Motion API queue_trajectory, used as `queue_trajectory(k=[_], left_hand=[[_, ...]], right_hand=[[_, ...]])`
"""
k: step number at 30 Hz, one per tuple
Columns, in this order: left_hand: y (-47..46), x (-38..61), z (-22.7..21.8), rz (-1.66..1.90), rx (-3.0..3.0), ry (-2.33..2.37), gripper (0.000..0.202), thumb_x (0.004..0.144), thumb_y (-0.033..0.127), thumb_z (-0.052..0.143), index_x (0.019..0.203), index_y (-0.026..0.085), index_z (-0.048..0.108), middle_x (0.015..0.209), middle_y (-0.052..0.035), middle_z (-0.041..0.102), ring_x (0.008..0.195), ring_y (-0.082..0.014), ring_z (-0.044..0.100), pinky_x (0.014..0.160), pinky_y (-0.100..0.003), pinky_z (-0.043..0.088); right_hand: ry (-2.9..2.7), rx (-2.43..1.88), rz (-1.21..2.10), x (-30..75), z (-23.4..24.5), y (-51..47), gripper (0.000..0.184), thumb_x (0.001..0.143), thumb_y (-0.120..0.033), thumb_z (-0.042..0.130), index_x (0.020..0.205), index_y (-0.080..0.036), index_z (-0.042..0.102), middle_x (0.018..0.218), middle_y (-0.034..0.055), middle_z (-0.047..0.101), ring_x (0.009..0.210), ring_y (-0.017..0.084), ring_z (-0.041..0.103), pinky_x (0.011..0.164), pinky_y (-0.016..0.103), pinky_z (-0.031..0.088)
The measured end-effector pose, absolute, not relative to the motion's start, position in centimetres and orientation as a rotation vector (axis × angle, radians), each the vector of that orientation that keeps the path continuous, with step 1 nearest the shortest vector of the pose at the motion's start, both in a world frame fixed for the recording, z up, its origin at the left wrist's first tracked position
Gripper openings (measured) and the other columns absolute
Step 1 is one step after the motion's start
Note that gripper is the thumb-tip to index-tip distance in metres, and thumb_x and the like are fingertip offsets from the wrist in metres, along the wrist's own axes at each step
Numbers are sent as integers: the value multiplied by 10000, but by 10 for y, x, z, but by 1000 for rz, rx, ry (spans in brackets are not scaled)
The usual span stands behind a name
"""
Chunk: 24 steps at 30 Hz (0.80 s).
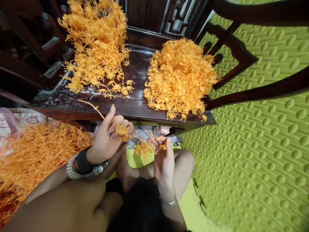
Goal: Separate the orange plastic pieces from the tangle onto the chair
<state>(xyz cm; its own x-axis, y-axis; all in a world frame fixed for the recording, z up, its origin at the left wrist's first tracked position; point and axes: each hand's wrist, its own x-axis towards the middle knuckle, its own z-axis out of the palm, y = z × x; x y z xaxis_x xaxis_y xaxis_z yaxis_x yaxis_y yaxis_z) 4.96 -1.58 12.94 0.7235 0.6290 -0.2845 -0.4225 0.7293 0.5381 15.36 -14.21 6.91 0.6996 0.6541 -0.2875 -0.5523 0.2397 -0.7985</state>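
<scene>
My left hand (108, 137) is closed around an orange plastic sprig (123, 132) whose thin stem (90, 104) sticks out up and to the left. My right hand (163, 158) pinches a small orange plastic piece (163, 147) at the fingertips. A hanging part of the sprig (142, 149) lies between the two hands. Both hands are just in front of the near edge of a dark wooden seat (135, 108). On the seat lie two orange heaps: loose branched sprigs (96, 48) at the left and a dense mound of small pieces (180, 75) at the right.
A large heap of orange stems (31, 154) lies at my left on a patterned cloth (29, 119). Green embossed foam matting (253, 145) covers the floor to the right. Dark chair arms (231, 45) rise at the right. My knees are below the hands.
</scene>
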Motion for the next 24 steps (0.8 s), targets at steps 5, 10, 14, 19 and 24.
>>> queue_trajectory(k=[5, 10, 14, 19, 24], left_hand=[[-12, 45, 130, 653, 438, 457, 615, 1022, 395, 153, 454, 162, 121, 403, 18, 166, 478, -126, 406, 611, -247, 488], [-10, 40, 124, 638, 487, 444, 609, 1015, 383, 222, 448, 168, 165, 413, 22, 173, 484, -127, 401, 607, -242, 483], [-14, 40, 120, 523, 709, 394, 517, 975, 368, 402, 504, 169, 328, 463, 51, 249, 447, -95, 339, 525, -198, 413], [-20, 42, 115, 399, 956, 415, 292, 886, 338, 584, 666, 177, 480, 524, 72, 381, 425, -70, 367, 446, -172, 335], [-22, 42, 109, 306, 1072, 416, 91, 803, 240, 684, 787, 166, 632, 533, 48, 509, 429, -75, 407, 421, -168, 312]], right_hand=[[-119, -1006, 902, 159, 74, -144, 361, 878, -456, 569, 637, -197, 497, 591, -51, 378, 524, 89, 328, 561, 213, 367], [-137, -955, 1020, 158, 81, -146, 362, 872, -506, 451, 665, -211, 415, 628, -44, 277, 521, 104, 222, 471, 215, 246], [-205, -954, 1040, 153, 85, -146, 202, 832, -404, 450, 763, -217, 479, 673, -33, 324, 538, 102, 228, 492, 215, 242], [-360, -1031, 1025, 148, 84, -145, 88, 826, -288, 543, 891, -231, 527, 662, -44, 371, 521, 91, 220, 487, 219, 217], [-515, -1140, 954, 139, 82, -149, 117, 883, -318, 548, 953, -258, 475, 633, -64, 413, 504, 90, 289, 494, 224, 259]])
